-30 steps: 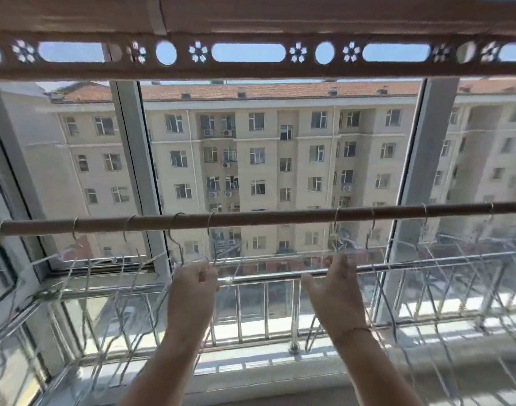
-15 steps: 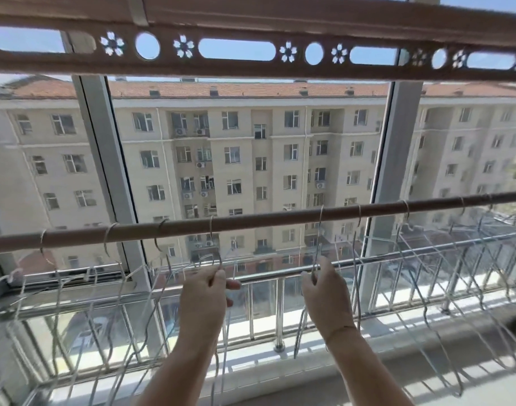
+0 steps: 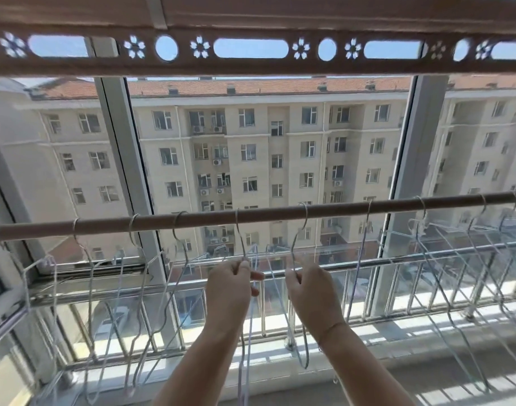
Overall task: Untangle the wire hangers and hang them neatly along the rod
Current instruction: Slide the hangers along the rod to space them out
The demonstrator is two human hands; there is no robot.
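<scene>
Both hands raised below the rod [image 3: 280,213], which runs brown and nearly level across the window, rising slightly to the right.

Left hand [image 3: 229,291]: fingers pressed together, pinching the neck of a wire hanger [image 3: 239,235]. Its hook loops over the rod directly above the grip; the thin shank drops straight into the fingertips.

Right hand [image 3: 308,294]: fingers likewise closed on the neck of a second hanger [image 3: 298,232], hooked over the rod just right of the first. I read this as a pinch, though the fingertips are turned away from me and the contact is partly hidden.

The two held hangers sit side by side, hooks apart on the rod, bodies trailing down past the wrists.

Hangers are pale, thin, silvery-white wire. More of them hang along the rod: a group to the left [image 3: 133,230], shoulders overlapping and crossing, and another group to the right [image 3: 420,212], also overlapping. A metal railing [image 3: 397,260] runs behind them.
</scene>
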